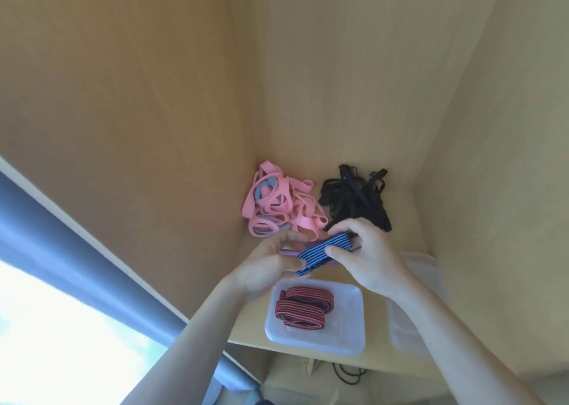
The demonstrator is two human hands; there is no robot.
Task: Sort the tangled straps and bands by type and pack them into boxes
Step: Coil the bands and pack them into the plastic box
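Observation:
A blue-and-black striped strap (pixel 323 252) is folded between both hands above the desk. My left hand (pixel 268 266) grips its lower left end and my right hand (pixel 366 260) pinches its upper right end. Just below them stands an open clear plastic box (pixel 341 340) holding a folded red-and-black striped strap (pixel 303 307). In the back corner lies a tangle of pink and grey rubber bands (pixel 280 204). To its right sits a heap of thin black straps (pixel 354 198).
More clear plastic boxes or lids (pixel 421 284) lie to the right, partly behind my right forearm. Wooden walls close the desk on the left, back and right. A black cable (pixel 348 374) hangs below the desk edge. A window with a blue frame (pixel 92 250) is at left.

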